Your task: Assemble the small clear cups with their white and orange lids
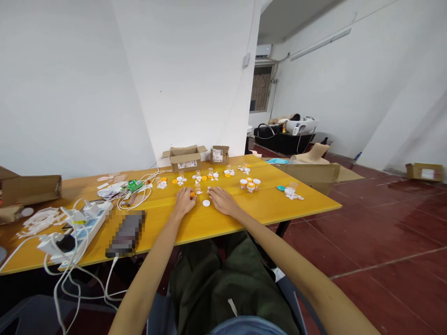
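My left hand (184, 202) rests on the yellow table with its fingers curled round an orange ring-shaped cap (193, 195). Across from it, my right hand (222, 200) lies low over the tabletop, its fingertips together at a small white plastic part (209, 190), partly hidden. A round white lid (206, 203) lies flat between the two hands. Just beyond the left hand stands a small clear cup (198, 190). Further back are groups of loose parts: an orange ring (204, 178), white pieces (162, 184) and clear cups.
Several lidded jars (250, 187) stand to the right, near a teal ring (281, 188) and white parts (292, 193). An open carton (185, 159) and a smaller box (220, 155) sit at the back. A phone (126, 232), power strip (85, 232) and cables occupy the left.
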`<action>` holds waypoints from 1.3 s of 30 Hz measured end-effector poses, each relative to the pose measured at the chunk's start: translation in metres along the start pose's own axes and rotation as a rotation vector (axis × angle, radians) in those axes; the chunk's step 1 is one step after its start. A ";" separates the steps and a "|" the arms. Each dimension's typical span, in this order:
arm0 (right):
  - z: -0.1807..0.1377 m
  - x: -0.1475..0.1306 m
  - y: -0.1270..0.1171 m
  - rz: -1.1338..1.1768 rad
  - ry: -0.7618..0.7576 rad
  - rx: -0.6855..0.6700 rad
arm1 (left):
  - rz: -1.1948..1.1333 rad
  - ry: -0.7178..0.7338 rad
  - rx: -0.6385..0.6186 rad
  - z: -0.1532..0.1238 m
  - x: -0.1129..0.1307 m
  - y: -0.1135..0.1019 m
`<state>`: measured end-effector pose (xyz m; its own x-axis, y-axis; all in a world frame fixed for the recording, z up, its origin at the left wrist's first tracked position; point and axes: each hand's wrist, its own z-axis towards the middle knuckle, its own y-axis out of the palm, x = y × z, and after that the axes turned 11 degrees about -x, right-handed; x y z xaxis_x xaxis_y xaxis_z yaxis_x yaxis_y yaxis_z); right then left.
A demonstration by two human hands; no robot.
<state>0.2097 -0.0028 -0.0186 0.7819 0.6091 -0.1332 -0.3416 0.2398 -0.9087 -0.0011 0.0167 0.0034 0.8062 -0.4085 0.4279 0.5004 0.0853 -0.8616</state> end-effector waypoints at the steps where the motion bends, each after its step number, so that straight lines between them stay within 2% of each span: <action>1: 0.000 0.000 0.000 0.003 -0.005 0.005 | -0.001 0.009 0.000 0.000 0.000 0.000; 8: 0.000 0.000 -0.001 0.008 -0.023 0.015 | -0.048 0.028 -0.009 0.001 0.000 0.000; 13: -0.001 -0.002 -0.005 0.050 -0.047 0.040 | -0.233 0.108 -0.008 0.003 0.005 -0.001; 20: -0.003 -0.010 -0.011 0.139 -0.082 0.066 | -0.476 0.231 -0.171 -0.001 0.016 -0.001; 23: -0.003 -0.010 -0.012 0.178 -0.098 0.080 | -0.521 0.236 -0.217 -0.002 0.019 -0.002; 29: -0.005 -0.008 -0.014 0.252 -0.083 0.110 | -0.594 0.234 -0.197 0.000 0.020 -0.002; 39: -0.002 -0.007 -0.016 0.420 -0.045 0.068 | -0.641 0.230 -0.218 0.000 0.021 -0.001</action>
<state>0.2112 -0.0123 -0.0039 0.5441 0.6967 -0.4675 -0.6604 0.0119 -0.7509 0.0151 0.0081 0.0130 0.2755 -0.5012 0.8203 0.7597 -0.4094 -0.5052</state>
